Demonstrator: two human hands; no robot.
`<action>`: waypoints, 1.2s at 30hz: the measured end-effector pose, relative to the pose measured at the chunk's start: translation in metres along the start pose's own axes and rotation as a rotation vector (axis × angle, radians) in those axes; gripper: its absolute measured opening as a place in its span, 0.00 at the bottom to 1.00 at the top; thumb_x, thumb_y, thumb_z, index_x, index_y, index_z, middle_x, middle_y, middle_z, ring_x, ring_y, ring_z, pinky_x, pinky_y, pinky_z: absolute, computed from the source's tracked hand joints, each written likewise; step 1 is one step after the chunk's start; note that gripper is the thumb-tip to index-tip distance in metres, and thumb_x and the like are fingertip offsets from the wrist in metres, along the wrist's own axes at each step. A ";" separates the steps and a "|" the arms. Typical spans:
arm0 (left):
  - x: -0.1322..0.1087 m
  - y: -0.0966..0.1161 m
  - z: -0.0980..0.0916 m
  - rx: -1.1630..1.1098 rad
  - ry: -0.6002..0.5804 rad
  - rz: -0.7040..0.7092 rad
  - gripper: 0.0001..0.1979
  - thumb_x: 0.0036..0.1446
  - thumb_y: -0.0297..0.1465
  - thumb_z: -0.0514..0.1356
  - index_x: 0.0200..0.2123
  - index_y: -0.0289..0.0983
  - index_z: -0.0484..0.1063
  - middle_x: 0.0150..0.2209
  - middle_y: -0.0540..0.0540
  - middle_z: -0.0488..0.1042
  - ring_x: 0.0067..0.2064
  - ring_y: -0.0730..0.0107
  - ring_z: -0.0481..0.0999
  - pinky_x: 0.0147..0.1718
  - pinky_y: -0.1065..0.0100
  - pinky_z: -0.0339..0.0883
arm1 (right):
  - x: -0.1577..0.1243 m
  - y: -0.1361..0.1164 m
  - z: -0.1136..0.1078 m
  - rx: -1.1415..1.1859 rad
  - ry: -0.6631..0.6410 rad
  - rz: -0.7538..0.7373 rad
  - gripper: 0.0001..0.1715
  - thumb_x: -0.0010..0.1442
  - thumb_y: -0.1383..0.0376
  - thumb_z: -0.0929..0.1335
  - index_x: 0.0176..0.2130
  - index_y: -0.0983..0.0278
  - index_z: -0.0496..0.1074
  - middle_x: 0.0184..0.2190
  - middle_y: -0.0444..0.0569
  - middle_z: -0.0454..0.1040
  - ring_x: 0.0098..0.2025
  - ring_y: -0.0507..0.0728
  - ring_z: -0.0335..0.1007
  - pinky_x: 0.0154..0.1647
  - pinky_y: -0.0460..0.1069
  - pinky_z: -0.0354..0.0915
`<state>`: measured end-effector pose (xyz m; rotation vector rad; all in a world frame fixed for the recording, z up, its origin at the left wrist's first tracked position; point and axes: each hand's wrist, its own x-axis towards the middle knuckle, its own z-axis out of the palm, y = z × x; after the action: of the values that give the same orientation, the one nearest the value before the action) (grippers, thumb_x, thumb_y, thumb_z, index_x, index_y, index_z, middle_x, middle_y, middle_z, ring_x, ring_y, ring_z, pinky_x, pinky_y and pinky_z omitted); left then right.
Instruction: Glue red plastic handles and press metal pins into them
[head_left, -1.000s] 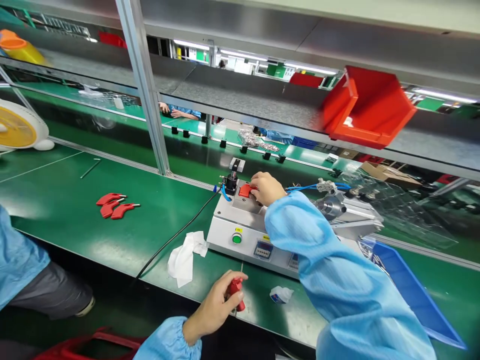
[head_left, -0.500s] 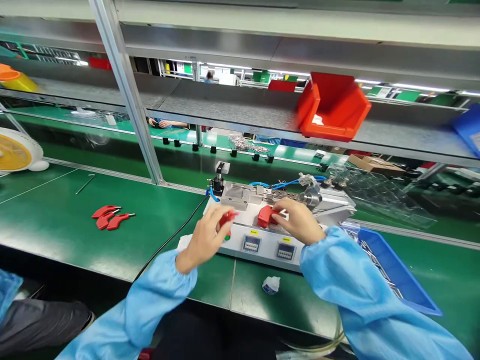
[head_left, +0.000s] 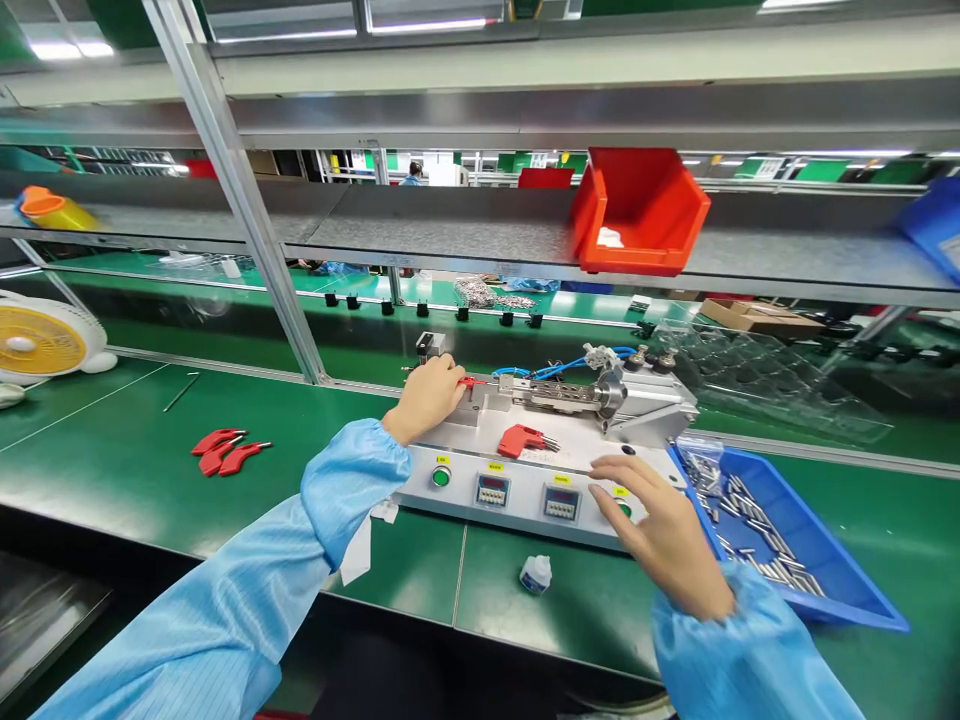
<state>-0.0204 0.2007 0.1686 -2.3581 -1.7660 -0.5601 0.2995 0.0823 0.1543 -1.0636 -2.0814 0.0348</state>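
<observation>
My left hand (head_left: pixel 429 398) is closed at the left end of a bench machine (head_left: pixel 465 437). It grips a red handle (head_left: pixel 471 382), of which only a thin red end shows past the fingers, at the metal fixture. My right hand (head_left: pixel 660 525) is open and holds nothing. Its spread fingers hover over the machine's front right corner, nearest a green button (head_left: pixel 622 508). On the machine's white top lies a red handle-shaped piece (head_left: pixel 519 440) with metal tips pointing right; it may be more than one piece. Three red handles with metal tips (head_left: pixel 234 458) lie on the green table to the left.
A blue tray (head_left: pixel 847 560) of metal pins stands right of the machine. A small white bottle (head_left: pixel 535 574) is in front. A red bin (head_left: pixel 637 215) sits on the shelf above. A metal post (head_left: pixel 240 190) rises behind left; a fan (head_left: pixel 45 340) stands far left.
My left hand has moved up and back to the fixture with the red handle. My right hand has let go of the red piece on the machine and moved right and toward me.
</observation>
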 end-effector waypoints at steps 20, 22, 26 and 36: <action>-0.132 -0.006 0.024 -0.087 -0.165 0.163 0.04 0.71 0.29 0.56 0.45 0.43 0.70 0.42 0.49 0.77 0.40 0.65 0.79 0.33 0.69 0.65 | -0.066 0.046 0.017 0.133 0.038 0.676 0.30 0.62 0.38 0.70 0.28 0.59 0.76 0.20 0.46 0.75 0.23 0.59 0.75 0.28 0.52 0.72; -0.131 -0.005 0.024 -0.081 -0.166 0.127 0.04 0.70 0.28 0.57 0.43 0.43 0.70 0.41 0.49 0.77 0.38 0.65 0.78 0.32 0.69 0.64 | -0.061 0.047 0.015 0.131 0.016 0.700 0.29 0.61 0.39 0.71 0.26 0.59 0.75 0.19 0.46 0.75 0.22 0.58 0.73 0.26 0.51 0.70; -0.131 -0.003 0.019 -0.138 -0.174 0.100 0.03 0.68 0.28 0.58 0.41 0.42 0.70 0.37 0.50 0.77 0.36 0.66 0.78 0.31 0.69 0.63 | -0.069 0.041 0.022 0.073 0.083 0.641 0.30 0.63 0.39 0.70 0.25 0.58 0.74 0.18 0.46 0.73 0.21 0.57 0.71 0.26 0.51 0.68; -0.061 0.073 -0.015 -0.148 -0.144 0.282 0.16 0.70 0.38 0.60 0.56 0.36 0.72 0.55 0.37 0.76 0.52 0.50 0.79 0.47 0.57 0.75 | -0.120 0.028 0.091 0.078 -0.115 0.527 0.37 0.70 0.38 0.62 0.26 0.60 0.75 0.19 0.47 0.71 0.20 0.56 0.65 0.26 0.50 0.61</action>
<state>0.0312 0.1190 0.1676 -2.7494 -1.4475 -0.5056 0.3001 0.0453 0.0058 -1.5615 -1.8248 0.4425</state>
